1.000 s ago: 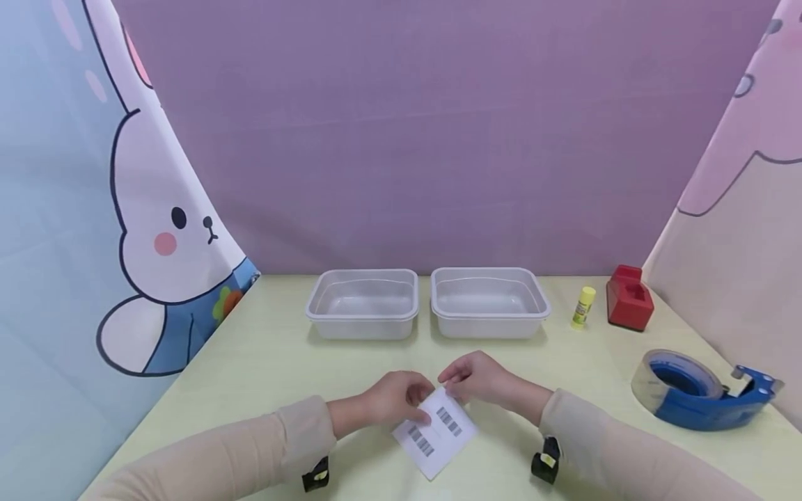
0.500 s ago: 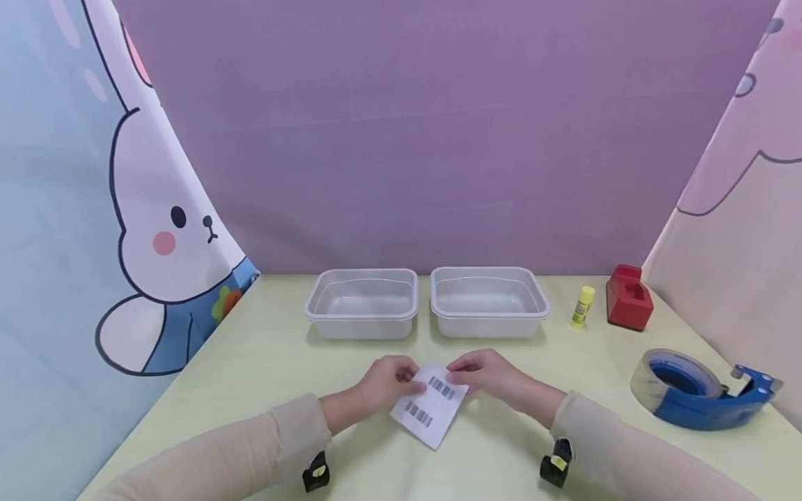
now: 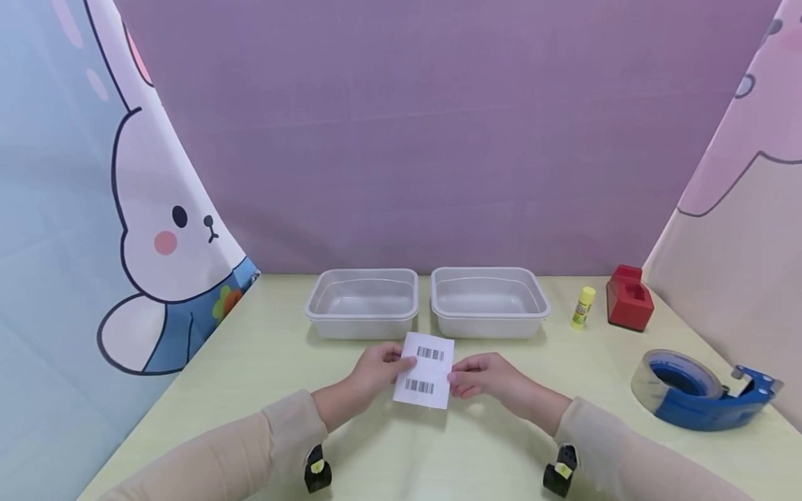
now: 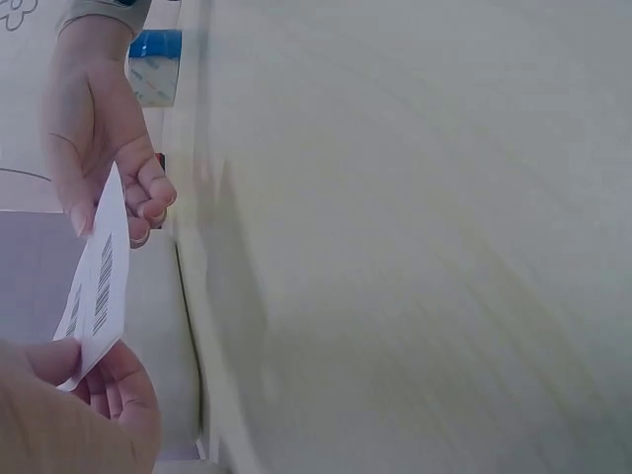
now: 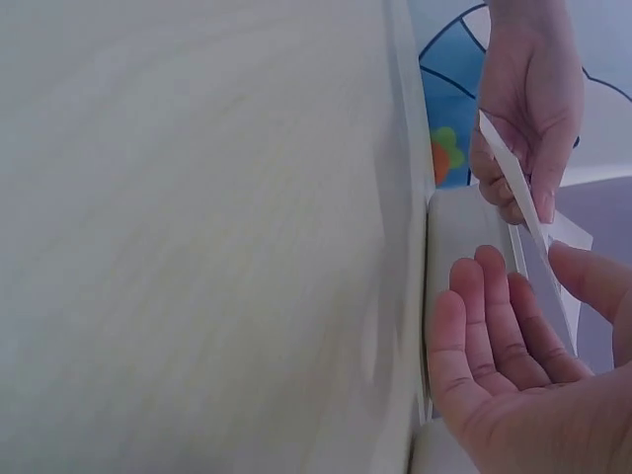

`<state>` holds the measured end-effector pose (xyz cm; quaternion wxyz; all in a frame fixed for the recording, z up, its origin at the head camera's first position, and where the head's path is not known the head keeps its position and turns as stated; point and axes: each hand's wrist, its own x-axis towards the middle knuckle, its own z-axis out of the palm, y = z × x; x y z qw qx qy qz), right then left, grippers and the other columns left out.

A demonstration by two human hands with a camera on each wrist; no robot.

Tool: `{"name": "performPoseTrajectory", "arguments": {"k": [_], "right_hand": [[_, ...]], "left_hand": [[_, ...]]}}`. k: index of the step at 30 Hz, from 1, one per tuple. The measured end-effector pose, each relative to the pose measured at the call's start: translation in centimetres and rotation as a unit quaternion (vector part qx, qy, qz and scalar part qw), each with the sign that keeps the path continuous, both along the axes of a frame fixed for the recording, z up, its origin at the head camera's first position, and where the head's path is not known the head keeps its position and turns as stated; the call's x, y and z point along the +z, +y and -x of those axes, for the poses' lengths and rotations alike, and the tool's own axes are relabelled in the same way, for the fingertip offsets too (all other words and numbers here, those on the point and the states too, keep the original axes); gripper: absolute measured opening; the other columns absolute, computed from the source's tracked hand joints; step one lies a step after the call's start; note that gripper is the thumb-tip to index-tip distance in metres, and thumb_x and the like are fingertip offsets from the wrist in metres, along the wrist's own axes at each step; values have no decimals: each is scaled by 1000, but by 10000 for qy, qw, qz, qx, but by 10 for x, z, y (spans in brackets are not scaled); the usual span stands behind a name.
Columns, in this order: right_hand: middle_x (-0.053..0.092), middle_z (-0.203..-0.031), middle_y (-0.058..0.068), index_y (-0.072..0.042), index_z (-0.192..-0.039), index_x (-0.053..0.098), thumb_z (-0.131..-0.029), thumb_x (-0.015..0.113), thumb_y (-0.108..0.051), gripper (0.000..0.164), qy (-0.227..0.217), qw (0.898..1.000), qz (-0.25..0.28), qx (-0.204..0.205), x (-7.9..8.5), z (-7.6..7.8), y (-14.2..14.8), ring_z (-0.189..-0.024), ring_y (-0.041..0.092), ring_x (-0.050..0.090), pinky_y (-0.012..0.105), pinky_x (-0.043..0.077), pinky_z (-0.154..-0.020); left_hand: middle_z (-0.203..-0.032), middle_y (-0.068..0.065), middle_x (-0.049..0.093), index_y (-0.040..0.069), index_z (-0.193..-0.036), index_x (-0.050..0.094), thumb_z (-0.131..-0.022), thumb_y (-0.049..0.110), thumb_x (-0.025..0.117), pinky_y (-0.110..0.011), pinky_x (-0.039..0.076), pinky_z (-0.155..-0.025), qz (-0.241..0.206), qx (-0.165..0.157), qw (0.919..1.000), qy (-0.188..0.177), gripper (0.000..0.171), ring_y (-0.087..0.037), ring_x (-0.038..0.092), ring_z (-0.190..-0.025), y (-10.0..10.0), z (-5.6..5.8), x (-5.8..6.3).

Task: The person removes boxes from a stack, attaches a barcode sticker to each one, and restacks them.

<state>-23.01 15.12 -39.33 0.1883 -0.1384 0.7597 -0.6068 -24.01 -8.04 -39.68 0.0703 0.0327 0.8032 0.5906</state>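
Observation:
In the head view, a white paper slip (image 3: 426, 393) printed with two barcodes is held above the table, in front of two plastic tubs. My left hand (image 3: 371, 379) pinches its left edge, thumb on the printed face and fingers behind. At the opposite edge is my right hand (image 3: 485, 379), its thumb tip right at the paper. The right wrist view shows this right hand's fingers (image 5: 484, 316) extended and spread from the thumb, with the slip (image 5: 528, 202) seen nearly edge-on between. From the left wrist, the slip (image 4: 104, 281) spans both hands, barcodes visible.
Two white tubs, left (image 3: 362, 327) and right (image 3: 490, 327), stand side by side against the purple backdrop. A yellow glue stick (image 3: 583, 307), a red tape dispenser (image 3: 629, 299) and a blue tape gun (image 3: 702, 410) with clear tape lie on the right.
The slip has been raised off its diamond-wise slant, turned nearly upright and moved away toward the tubs. The right hand has shifted from its top corner to its right edge.

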Motion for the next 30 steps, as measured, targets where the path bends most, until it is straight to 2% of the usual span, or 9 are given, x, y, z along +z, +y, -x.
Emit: {"name": "performPoseTrajectory", "arguments": {"k": [5,11,16,20,24,27,30], "right_hand": [[74,-91,12,13,-108,63,-89,68,-12,32,52,9999,128,-34,1,-2,-2,-80,18,70,37,60,-80],[74,-88,11,13,-106,64,-89,66,-9,28,108,9997,182,-92,0,-2,-4,-79,18,70,36,60,-79],[74,-89,12,14,-106,63,-90,64,-10,28,191,9996,164,-127,0,0,-4,-79,18,69,36,60,-79],[74,-89,12,14,-106,63,-91,64,-10,28,248,9995,59,-212,1,1,-4,-78,17,69,37,60,-78],[74,-89,13,12,-105,64,-91,64,-10,27,315,9992,-92,-208,4,2,-4,-76,18,69,36,60,-76],[73,-90,14,11,-104,64,-91,64,-10,25,410,9987,-274,-115,7,2,-4,-76,19,69,36,60,-74],[72,-90,13,11,-103,64,-91,63,-10,24,546,9972,-514,12,10,2,-4,-76,18,67,36,60,-73]], "left_hand": [[-86,-9,67,-6,-101,65,-89,9,68,-27,57,-69,-180,42,9998,-57,19,-11,62,-74,0,-1,0],[-88,-8,64,-4,-103,64,-88,9,69,-27,57,-69,-83,180,9998,41,20,-13,59,-78,-1,0,-1],[-93,-12,65,-3,-105,61,-85,5,71,-28,58,-71,138,218,9971,712,23,-16,60,-82,-4,2,-2],[-99,-14,66,-2,-107,59,-82,5,74,-29,58,-76,342,253,9896,1375,29,-22,64,-89,-7,5,-1],[-104,-14,66,0,-111,58,-82,2,74,-32,57,-78,501,26,9802,1918,34,-25,64,-94,-9,7,5],[-107,-14,65,0,-114,58,-81,-1,74,-35,57,-79,772,-295,9669,2413,37,-26,63,-97,-10,7,10],[-114,-13,63,0,-120,57,-80,0,75,-39,57,-87,1094,-674,9515,2794,44,-26,61,-106,-11,8,14]]}}
